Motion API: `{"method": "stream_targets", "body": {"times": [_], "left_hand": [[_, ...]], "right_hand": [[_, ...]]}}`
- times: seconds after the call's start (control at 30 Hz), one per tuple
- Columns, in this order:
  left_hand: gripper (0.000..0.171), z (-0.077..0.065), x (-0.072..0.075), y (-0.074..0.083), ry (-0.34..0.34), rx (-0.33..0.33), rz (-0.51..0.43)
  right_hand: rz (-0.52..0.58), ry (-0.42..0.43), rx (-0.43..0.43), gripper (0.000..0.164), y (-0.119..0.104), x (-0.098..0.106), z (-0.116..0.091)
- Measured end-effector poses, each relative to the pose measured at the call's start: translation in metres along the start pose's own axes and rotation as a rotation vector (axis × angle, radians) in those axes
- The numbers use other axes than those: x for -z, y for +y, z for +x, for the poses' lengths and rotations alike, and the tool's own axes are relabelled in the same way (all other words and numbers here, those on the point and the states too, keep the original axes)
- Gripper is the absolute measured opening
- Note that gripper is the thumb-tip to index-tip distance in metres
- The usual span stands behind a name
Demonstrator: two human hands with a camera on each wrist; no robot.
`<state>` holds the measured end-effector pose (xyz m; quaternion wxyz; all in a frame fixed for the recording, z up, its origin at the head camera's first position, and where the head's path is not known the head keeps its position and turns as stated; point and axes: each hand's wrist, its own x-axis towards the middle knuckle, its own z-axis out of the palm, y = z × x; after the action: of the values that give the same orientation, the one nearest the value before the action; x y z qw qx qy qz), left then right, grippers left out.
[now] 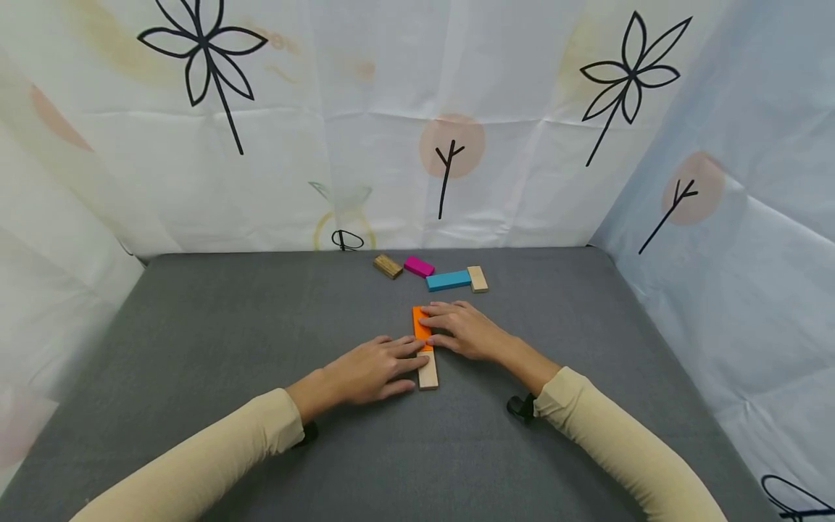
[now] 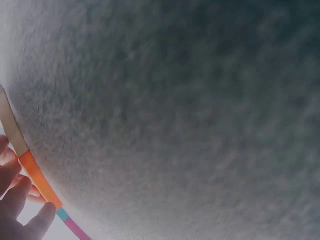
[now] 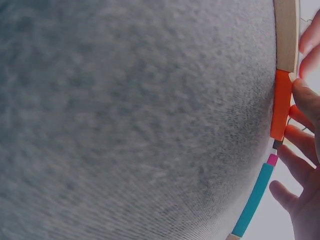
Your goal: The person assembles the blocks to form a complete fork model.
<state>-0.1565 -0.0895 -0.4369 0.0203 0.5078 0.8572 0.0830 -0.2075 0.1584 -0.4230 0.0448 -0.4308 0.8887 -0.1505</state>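
The left hand (image 1: 373,370) touches the near pale block (image 1: 428,377), the right hand (image 1: 468,330) the orange block (image 1: 422,331) at its twelve o'clock end; a blue block (image 1: 448,280) lies beyond, toward one o'clock.

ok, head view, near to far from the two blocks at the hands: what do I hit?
Near pale block → orange block → blue block → magenta block → printed cloth backdrop. Left out, too level with neighbors: brown block, far pale block.

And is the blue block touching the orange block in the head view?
No, grey table surface shows between the blue block and the orange block.
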Motion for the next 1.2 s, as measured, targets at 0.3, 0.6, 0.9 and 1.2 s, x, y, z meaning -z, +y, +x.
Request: {"method": "stream_targets", "body": {"times": [0.3, 0.6, 0.9, 1.2], "left_hand": [[0.05, 0.004, 0.0, -0.002, -0.031, -0.012, 0.02], [0.046, 0.008, 0.002, -0.002, -0.005, -0.071, 0.051], [0.046, 0.008, 0.002, -0.003, 0.014, -0.053, 0.067], [0.04, 0.011, 0.001, -0.005, 0.036, -0.061, 0.134]], "right_hand": [[0.127, 0.049, -0.044, 0.042, 0.017, 0.001, 0.002], [-0.017, 0.105, -0.234, 0.048, 0.052, 0.014, 0.002], [-0.074, 0.059, -0.245, 0.054, 0.068, 0.019, 0.0], [-0.077, 0.042, -0.254, 0.056, 0.069, 0.016, 0.001]]}}
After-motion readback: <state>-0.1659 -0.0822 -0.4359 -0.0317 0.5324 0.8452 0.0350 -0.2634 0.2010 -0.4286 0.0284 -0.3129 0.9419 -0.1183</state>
